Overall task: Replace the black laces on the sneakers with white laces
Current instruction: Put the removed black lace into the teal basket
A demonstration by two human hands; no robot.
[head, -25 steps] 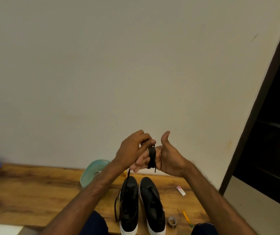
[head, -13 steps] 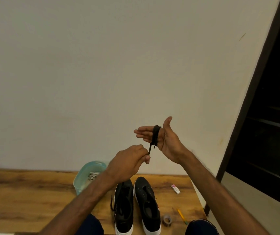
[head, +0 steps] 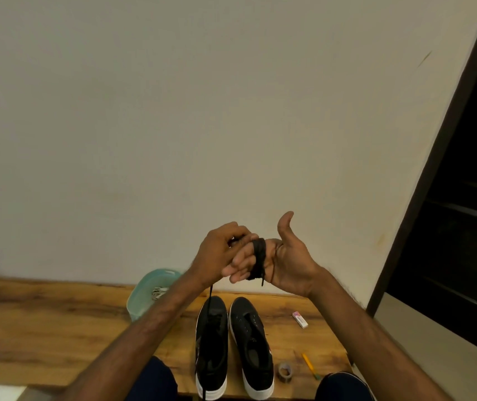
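- The black lace [head: 259,260] is wound in several turns around the fingers [head: 241,263] of the right hand [head: 285,261], well above the table; one short end hangs down under the coil.
- The right hand is open, the thumb up and the fingers straight, and it serves as a spool; it does not pinch anything.
- The left hand [head: 219,256] is closed in a pinch on the free part of the lace, just beside the coil. From this hand the lace runs down to the left sneaker [head: 211,345].
- The right sneaker [head: 253,347] shows bare eyelets, so I judge that its lace is already out.
- The lace looks light, thin and soft. It will not keep a shape, and the coil can slide off the fingers if they bend, so I think it is best to hold it near the coil with light tension.
- Both sneakers stand side by side on the wooden table [head: 57,322].
- Behind them, a teal container [head: 141,293] holds something pale, maybe the white laces; I cannot tell.
- Near the right sneaker lie an eraser [head: 300,319], a roll of tape [head: 285,371] and a pencil [head: 309,366].
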